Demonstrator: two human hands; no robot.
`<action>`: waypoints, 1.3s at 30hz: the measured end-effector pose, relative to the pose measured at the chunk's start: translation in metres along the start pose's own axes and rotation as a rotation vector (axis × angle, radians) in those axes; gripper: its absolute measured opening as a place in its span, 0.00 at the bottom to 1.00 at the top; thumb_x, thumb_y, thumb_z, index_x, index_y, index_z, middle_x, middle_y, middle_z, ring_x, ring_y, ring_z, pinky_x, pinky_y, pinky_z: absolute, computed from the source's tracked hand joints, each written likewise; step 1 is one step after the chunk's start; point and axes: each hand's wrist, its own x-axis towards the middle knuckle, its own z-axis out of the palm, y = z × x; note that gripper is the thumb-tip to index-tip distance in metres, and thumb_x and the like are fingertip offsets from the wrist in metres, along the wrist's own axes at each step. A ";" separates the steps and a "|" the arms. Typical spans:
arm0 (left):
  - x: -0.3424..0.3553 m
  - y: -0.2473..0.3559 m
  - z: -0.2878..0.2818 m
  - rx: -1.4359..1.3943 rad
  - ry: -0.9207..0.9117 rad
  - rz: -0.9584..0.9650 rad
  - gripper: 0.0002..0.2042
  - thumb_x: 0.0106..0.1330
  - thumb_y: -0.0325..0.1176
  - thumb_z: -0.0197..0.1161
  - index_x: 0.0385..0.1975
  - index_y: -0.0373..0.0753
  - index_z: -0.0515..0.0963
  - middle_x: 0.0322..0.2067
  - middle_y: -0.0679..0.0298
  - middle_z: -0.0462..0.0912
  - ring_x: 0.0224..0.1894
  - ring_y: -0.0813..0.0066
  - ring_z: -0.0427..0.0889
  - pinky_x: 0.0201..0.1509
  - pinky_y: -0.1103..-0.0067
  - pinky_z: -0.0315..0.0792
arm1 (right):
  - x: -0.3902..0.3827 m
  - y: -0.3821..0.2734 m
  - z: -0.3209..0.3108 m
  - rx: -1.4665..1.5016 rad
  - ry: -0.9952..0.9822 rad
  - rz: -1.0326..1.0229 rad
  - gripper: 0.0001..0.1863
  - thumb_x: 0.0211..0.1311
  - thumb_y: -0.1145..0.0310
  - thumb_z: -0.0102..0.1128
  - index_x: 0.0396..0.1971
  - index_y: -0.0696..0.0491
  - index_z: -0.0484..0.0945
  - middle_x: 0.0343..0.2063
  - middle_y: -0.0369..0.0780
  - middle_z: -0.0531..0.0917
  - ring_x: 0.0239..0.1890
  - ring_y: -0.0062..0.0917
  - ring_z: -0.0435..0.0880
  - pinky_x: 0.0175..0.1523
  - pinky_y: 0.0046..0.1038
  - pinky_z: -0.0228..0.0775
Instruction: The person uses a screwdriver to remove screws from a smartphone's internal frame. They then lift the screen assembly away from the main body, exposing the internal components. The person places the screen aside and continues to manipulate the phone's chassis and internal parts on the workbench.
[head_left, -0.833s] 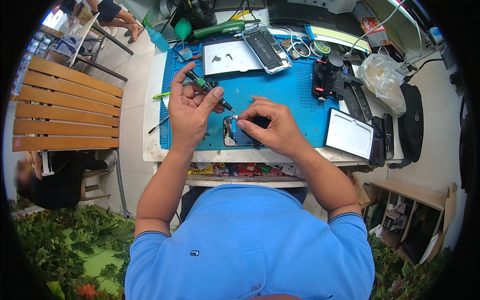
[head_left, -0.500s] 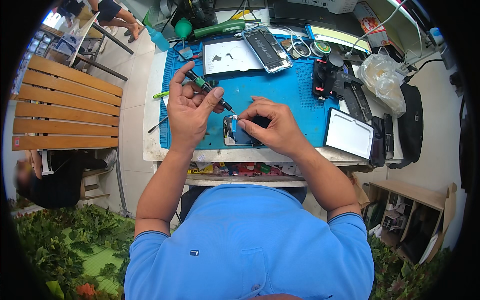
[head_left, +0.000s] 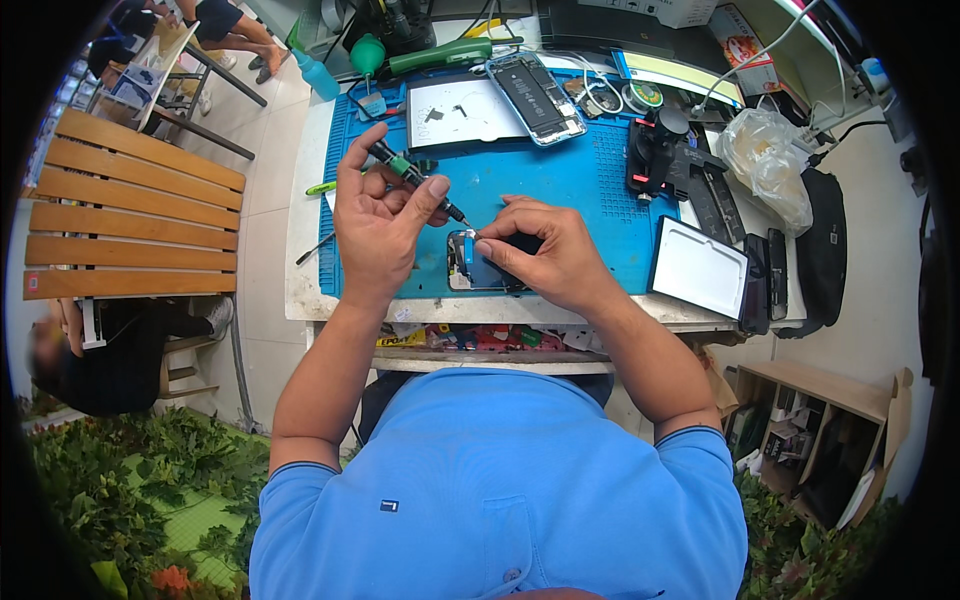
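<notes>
My left hand (head_left: 385, 225) grips a green and black screwdriver (head_left: 400, 167), its tip angled down to the upper edge of a small phone assembly (head_left: 462, 262) lying on the blue mat (head_left: 530, 170). My right hand (head_left: 540, 250) is pinched at that edge beside the tip, on a small part I cannot make out, its fingers covering much of the dark assembly. Behind them an opened phone (head_left: 535, 98) with its battery showing rests partly on a white tray with a few small dark parts (head_left: 445, 113).
Around the mat are a green air blower (head_left: 365, 57), spray bottle (head_left: 320, 80), black holder (head_left: 655, 155), plastic bag (head_left: 760, 160), white-lined tray (head_left: 700, 268) and cables. A wooden slatted bench (head_left: 135, 205) stands at left; other people are at the left edge and upper left.
My hands and the screwdriver have barely moved. At the upper left, more of a person in dark clothing shows by the far table.
</notes>
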 end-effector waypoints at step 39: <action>-0.013 -0.009 -0.006 0.133 -0.083 0.313 0.43 0.72 0.20 0.77 0.82 0.41 0.57 0.53 0.56 0.85 0.50 0.75 0.92 0.55 0.77 0.90 | 0.000 0.002 0.001 -0.027 0.076 -0.103 0.06 0.67 0.72 0.81 0.40 0.56 0.95 0.35 0.39 0.94 0.42 0.26 0.90 0.78 0.51 0.71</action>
